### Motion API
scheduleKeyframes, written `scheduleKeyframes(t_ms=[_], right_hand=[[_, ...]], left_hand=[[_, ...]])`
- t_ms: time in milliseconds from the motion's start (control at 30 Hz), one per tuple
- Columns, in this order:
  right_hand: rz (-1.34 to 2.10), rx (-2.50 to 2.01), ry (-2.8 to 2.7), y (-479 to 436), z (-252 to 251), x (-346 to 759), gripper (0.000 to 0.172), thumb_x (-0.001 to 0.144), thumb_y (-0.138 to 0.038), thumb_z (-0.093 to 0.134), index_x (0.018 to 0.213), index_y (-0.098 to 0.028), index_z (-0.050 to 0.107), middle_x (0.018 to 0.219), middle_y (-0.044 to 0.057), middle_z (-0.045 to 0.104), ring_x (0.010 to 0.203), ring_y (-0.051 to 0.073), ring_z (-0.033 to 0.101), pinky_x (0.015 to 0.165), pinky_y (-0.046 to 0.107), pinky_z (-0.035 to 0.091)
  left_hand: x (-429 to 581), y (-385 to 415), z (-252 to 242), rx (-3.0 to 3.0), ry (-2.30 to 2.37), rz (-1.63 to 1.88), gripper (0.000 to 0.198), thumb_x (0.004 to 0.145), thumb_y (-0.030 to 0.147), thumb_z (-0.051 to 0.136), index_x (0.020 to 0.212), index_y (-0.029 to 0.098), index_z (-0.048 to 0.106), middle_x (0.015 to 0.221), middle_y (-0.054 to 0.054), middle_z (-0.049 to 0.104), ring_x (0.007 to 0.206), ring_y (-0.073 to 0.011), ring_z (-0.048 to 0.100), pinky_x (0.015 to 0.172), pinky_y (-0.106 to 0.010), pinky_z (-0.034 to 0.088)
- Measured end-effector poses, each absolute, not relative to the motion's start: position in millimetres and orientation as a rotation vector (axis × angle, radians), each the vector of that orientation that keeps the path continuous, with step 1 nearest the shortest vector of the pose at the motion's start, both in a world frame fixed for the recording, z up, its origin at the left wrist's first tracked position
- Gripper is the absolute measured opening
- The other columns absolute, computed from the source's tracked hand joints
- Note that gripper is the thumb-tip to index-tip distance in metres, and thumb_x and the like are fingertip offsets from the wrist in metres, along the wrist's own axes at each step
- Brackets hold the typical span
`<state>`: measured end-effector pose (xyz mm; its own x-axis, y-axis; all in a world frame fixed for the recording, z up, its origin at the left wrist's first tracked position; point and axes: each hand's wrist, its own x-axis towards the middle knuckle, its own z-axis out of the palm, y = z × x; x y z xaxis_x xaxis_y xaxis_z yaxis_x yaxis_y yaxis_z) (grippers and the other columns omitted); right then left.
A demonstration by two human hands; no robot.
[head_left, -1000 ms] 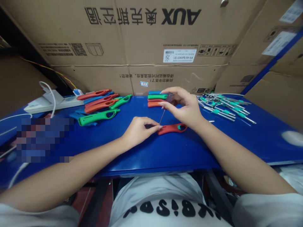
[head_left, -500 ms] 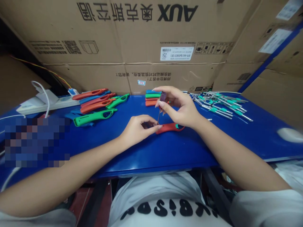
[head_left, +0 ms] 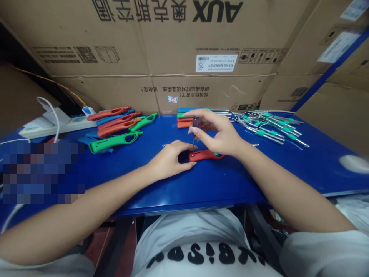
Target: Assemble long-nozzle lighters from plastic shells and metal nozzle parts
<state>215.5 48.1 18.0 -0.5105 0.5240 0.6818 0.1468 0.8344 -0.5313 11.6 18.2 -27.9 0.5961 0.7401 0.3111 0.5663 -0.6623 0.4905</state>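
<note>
Red casing: slim, curved lighter-like casing of red plastic [head_left: 204, 155], lying flat on the glossy blue surface [head_left: 225, 188], in front of the person; slot near its left end, teal bit at its right end, partly behind the right wrist.
Left hand: left hand [head_left: 170, 159] at the casing's left end; thumb along the near edge, index finger at the far edge, parted only by the casing's width in a light pinch.
Right hand: right hand [head_left: 216, 130] with fingers closed around the dark purple handle of a thin-shafted metal screwdriver [head_left: 195, 122], shaft near upright, tip down at the casing's left end (a small bright spot there, perhaps a screw head).
Handling: casing probably light, stiff and smooth, apt to skid or twist under the tip; best held by both long sides of the solid left end, rather than by the thinner right end.
Left side: flat green plastic casing [head_left: 115, 141], beside other coloured casings.
Far side: short stack of blue, green and orange casings [head_left: 184, 124], just beyond the right fingers.
Right side: loose pile of silver metal rods with teal fittings [head_left: 272, 129].
</note>
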Motion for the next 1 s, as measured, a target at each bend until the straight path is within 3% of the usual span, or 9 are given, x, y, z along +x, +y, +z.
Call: scheduleKeyframes(t_ms=[267,567,733,900,1000], right_hand=[[0.385,-0.514,-2.162,47.6,16.3,214.1,0.032,0.098,-0.03,0.056,0.128,-0.022,0.062,0.123,0.008,0.069,0.091,0.016,0.069,0.077,0.028,0.058],[0.143,-0.588,-2.233,49.1,14.2,213.0,0.031,0.096,-0.034,0.061,0.123,-0.02,0.063,0.099,0.007,0.073,0.079,0.018,0.068,0.076,0.031,0.055],[0.358,-0.544,-2.215,47.0,17.5,212.5,0.038,0.104,-0.032,0.042,0.138,-0.022,0.056,0.116,0.007,0.073,0.083,0.016,0.069,0.081,0.031,0.056],[0.116,-0.648,-2.189,47.9,17.9,213.1,0.03,0.096,-0.04,0.061,0.117,-0.02,0.068,0.101,0.006,0.076,0.073,0.016,0.067,0.073,0.03,0.053],[0.081,-0.66,-2.165,47.9,18.0,212.6,0.03,0.098,-0.041,0.058,0.114,-0.019,0.07,0.1,0.007,0.076,0.078,0.018,0.068,0.077,0.032,0.053]], left_hand=[[11.8,17.7,-27.9,2.507,1.033,0.723,0.033,0.086,0.026,0.072,0.118,0.021,0.067,0.112,-0.005,0.074,0.101,-0.0232,0.066,0.093,-0.036,0.05],[10.8,18.7,-29.9,2.474,1.035,0.71,0.018,0.087,0.03,0.071,0.101,0.021,0.063,0.106,-0.003,0.072,0.099,-0.0235,0.066,0.088,-0.036,0.05],[10.9,18.8,-28.3,2.458,1.056,0.698,0.017,0.087,0.032,0.07,0.098,0.022,0.063,0.102,-0.003,0.072,0.097,-0.0236,0.066,0.088,-0.037,0.05],[11.0,19.3,-28.7,2.474,1.057,0.687,0.017,0.087,0.032,0.07,0.099,0.022,0.062,0.103,-0.003,0.072,0.097,-0.0238,0.066,0.087,-0.037,0.05],[11.7,19.0,-27.9,2.485,1.052,0.686,0.018,0.087,0.032,0.07,0.099,0.022,0.062,0.102,-0.003,0.072,0.096,-0.0236,0.066,0.087,-0.037,0.05]])
